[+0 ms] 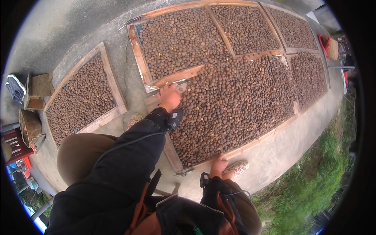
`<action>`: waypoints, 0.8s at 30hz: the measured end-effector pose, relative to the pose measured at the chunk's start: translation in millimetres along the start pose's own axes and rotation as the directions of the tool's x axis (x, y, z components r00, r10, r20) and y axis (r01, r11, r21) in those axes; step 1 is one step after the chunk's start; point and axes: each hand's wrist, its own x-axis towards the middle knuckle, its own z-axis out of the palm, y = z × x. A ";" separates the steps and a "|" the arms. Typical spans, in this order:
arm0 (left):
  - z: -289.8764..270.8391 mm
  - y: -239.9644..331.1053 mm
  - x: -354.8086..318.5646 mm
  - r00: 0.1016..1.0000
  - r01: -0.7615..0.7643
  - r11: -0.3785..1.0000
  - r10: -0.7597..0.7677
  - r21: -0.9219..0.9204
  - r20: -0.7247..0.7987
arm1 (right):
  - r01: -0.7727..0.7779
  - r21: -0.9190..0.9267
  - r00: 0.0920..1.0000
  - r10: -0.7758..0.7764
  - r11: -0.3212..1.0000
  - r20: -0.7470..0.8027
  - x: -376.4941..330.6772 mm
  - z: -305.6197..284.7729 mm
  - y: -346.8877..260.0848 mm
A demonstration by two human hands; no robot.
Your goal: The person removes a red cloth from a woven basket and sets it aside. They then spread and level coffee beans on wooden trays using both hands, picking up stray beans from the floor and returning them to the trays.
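Observation:
A wide wooden-framed tray (170,150) full of brown, round, nut-like fruits (231,113) lies low in front of me. My left hand (169,97) grips the wood at its far left corner, close beside the neighbouring frame; its fingertips are partly hidden. Lower down, my right hand (218,166) is closed over the near rail (250,145), thumb on top and the other fingers out of sight. The fruits lie in a dense layer, a few of them yellowish. Near the tray's front left corner is a small metal fitting (185,171).
More filled frames (178,41) adjoin at the far side and right. Left of me lies a separate filled tray (84,96). Beyond it are dark shoes (15,88), a wooden box (40,84) and a basket (30,127). Grass (301,188) borders the concrete at right.

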 end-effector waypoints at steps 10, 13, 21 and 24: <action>-1.0 2.5 -1.8 1.000 -0.011 0.998 0.012 0.063 -0.013 | -0.010 -0.050 1.000 0.009 0.999 -0.007 -2.7 -4.8 1.0; 0.1 2.4 -3.4 0.998 -0.016 0.999 0.017 0.029 -0.059 | 0.004 -0.057 1.000 -0.004 0.998 -0.002 -1.1 -5.7 2.9; 1.4 1.2 -9.7 0.997 -0.013 1.000 0.013 0.006 -0.075 | 0.021 -0.031 1.000 -0.021 0.999 -0.002 2.7 -3.8 11.6; 4.6 0.0 -3.0 0.999 -0.018 0.998 0.015 -0.061 -0.045 | 0.018 -0.013 1.000 -0.018 1.000 -0.009 1.7 -2.5 10.9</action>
